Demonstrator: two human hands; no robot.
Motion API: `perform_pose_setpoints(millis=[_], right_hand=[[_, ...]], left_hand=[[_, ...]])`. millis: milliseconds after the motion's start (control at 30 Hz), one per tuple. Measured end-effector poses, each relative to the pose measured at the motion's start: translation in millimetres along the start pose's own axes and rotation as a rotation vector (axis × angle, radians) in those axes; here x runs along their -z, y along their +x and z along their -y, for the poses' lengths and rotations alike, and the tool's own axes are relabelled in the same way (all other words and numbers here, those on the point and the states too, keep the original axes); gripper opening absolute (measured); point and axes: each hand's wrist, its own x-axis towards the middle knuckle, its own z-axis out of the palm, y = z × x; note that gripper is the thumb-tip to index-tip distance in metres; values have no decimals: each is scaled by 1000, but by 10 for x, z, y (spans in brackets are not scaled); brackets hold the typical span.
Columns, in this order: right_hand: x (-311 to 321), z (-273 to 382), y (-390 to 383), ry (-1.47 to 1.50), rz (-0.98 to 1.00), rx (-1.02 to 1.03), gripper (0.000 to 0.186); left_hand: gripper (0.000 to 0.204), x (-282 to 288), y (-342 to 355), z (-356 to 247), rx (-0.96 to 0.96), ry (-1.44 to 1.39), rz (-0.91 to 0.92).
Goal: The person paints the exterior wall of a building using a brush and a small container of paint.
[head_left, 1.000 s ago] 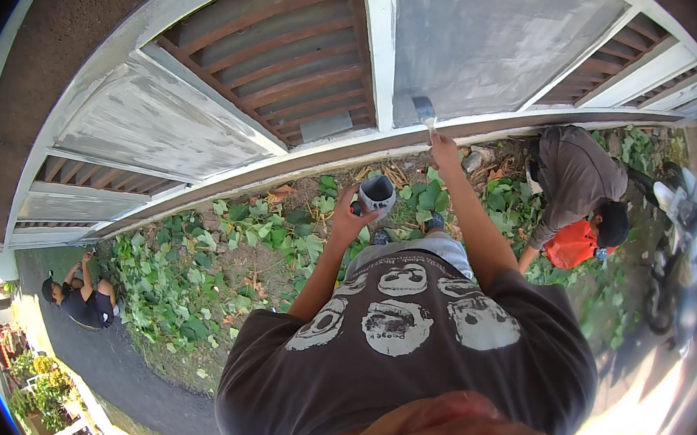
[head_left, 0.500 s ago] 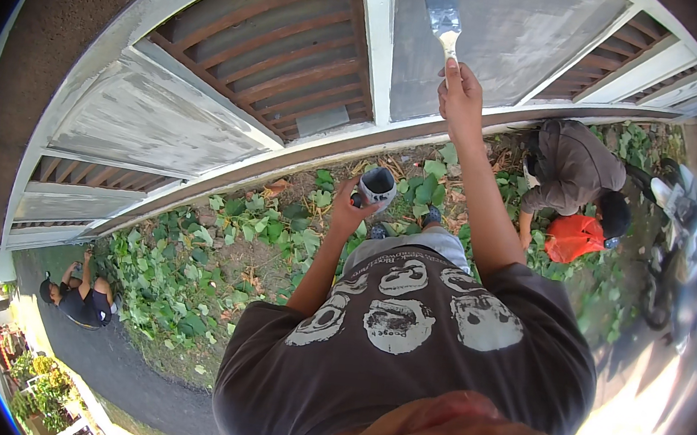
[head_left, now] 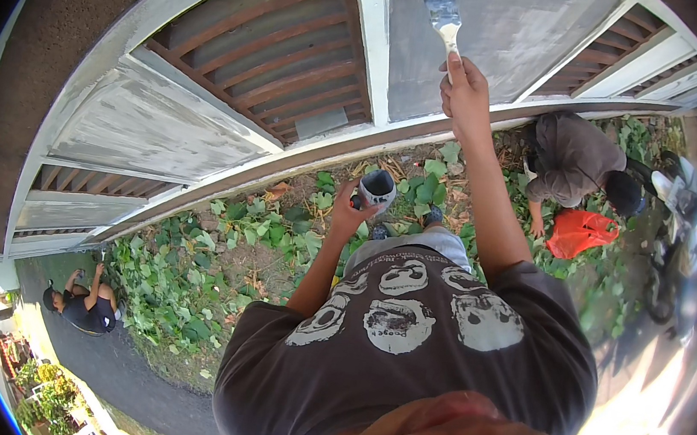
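Observation:
With my right hand (head_left: 467,96) raised, I grip a paintbrush (head_left: 447,29) by its pale, paint-smeared handle. Its wide bristles lie against or close to a grey wall panel (head_left: 516,30) that has uneven, streaky paint; I cannot tell if they touch. My left hand (head_left: 351,209) is wrapped round a small paint-smeared cup (head_left: 378,188), held upright below the wall at waist height. The inside of the cup looks dark, and how much is in it cannot be made out.
White frames and brown slatted vents (head_left: 282,47) divide the wall. Leafy green plants (head_left: 178,275) grow along its foot. A co-worker (head_left: 574,162) bends at the right by a red plastic bag (head_left: 580,234). Another person (head_left: 89,304) crouches far left. Motorbikes (head_left: 689,248) stand at far right.
The brush in my right hand has moved slightly down the panel, its handle tilting more. My left hand keeps the cup nearly still. The co-worker at the right has shifted, uncovering more of the red bag.

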Motion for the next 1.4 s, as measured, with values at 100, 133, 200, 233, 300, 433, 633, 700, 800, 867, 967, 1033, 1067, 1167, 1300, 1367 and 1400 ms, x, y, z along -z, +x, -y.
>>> perform_pose_setpoints(millis=[100,133,200,233,300,433,633,700,800,867,967,1033,1067,1167,1300,1367,1400], right_hand=[[55,-5,90,-13,8,154,36],[90,-136,173,-45,5,207,38],[326,-688,376,-115,-53,146,41],[482,-1053,450,-181,-112,82,44],[930,-1841,468,-384,-186,-80,45],[1136,-2577,347,-354,-203,-383,48],[169,-525,130,-116,-105,-63,38],[115,-191,4,-86,-16,147,45],[182,-403,107,-178,-16,338,48],[412,-924,324,-187,-74,211,47],[813,-1785,381,-257,-191,-255,44],[1070,-2188,243,-238,-206,-391,42],[1119,-2217,178,-273,-236,-440,42],[1441,-2229,33,-226,-249,-336,48],[1498,-1318,38,-104,-242,-190,57],[1548,-856,172,-66,-261,-101,57],[1505,-620,225,-51,-250,2,57]], left_hand=[[83,-30,64,-42,28,13,36],[83,-50,69,-8,42,-14,39],[83,-110,126,40,40,-47,55],[83,-133,143,42,-12,-41,32],[82,-196,200,-40,-62,-37,16],[81,-137,119,127,-86,-69,18],[83,-134,92,300,-62,-75,45],[82,-167,161,266,-85,-76,62],[80,-185,203,234,-43,-54,53],[80,-196,256,69,-33,-64,54],[80,-225,291,113,-75,-74,72],[80,-220,304,78,-69,-64,71],[80,-212,236,96,-48,-56,67],[80,-229,257,56,-117,11,57],[78,-285,252,-15,20,19,14],[77,-345,312,-64,2,51,32],[80,-380,329,-95,11,30,47]])
